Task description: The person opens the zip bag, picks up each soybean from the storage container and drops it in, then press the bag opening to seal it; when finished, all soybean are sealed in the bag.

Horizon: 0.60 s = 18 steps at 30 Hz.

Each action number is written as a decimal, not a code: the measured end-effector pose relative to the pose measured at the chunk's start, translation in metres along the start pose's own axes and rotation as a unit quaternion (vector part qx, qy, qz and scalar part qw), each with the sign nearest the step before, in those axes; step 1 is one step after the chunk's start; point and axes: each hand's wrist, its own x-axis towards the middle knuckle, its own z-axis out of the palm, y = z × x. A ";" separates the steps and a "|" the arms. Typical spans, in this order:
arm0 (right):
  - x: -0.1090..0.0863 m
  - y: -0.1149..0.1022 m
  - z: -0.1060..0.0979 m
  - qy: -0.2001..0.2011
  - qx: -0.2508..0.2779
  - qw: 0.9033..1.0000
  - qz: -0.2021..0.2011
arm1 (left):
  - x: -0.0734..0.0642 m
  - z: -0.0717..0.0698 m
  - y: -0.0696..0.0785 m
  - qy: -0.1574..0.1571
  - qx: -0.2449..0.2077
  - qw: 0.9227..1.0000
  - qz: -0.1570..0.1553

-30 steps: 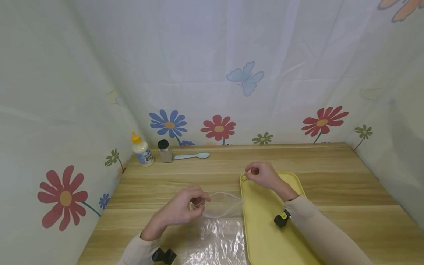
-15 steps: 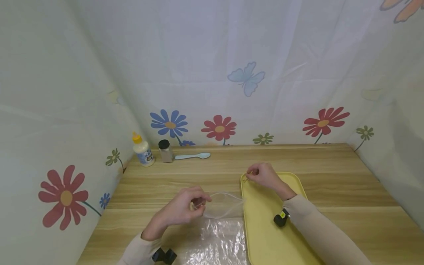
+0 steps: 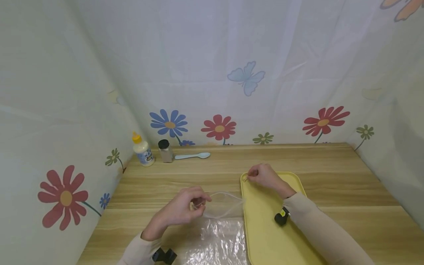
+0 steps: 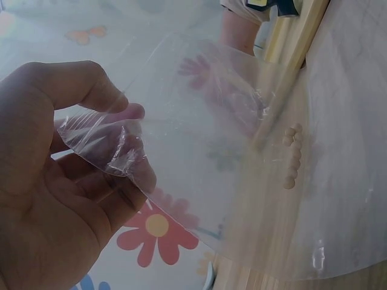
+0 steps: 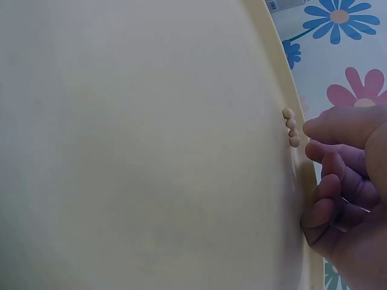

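Your left hand (image 3: 183, 206) pinches the clear bag (image 3: 218, 244) at its open mouth.
Your right hand (image 3: 264, 175) has thumb and fingertips close together; I cannot tell whether they hold anything. The tan balls (image 5: 291, 123) lie just beside them, in the yellow tray's (image 3: 265, 221) far left corner. Bottle (image 3: 143, 154), jar (image 3: 166, 154) and spoon (image 3: 193, 156) sit far left on the bench (image 3: 338, 184).

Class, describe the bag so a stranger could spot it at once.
On the wooden table, find the yellow tray. Beside its left edge, the left hand holds the bag by its open mouth. Unlike the opaque tray, the bag is clear, shiny and crinkled, with the table showing through.
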 end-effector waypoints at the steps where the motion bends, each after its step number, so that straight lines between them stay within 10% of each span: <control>1: 0.000 0.000 0.000 0.000 -0.004 1.000 -0.002 | 0.000 0.000 0.000 0.001 0.001 1.000 0.002; 18: 0.003 0.004 0.003 -0.020 -0.017 1.000 -0.002 | 0.000 0.000 -0.001 0.009 0.008 1.000 0.015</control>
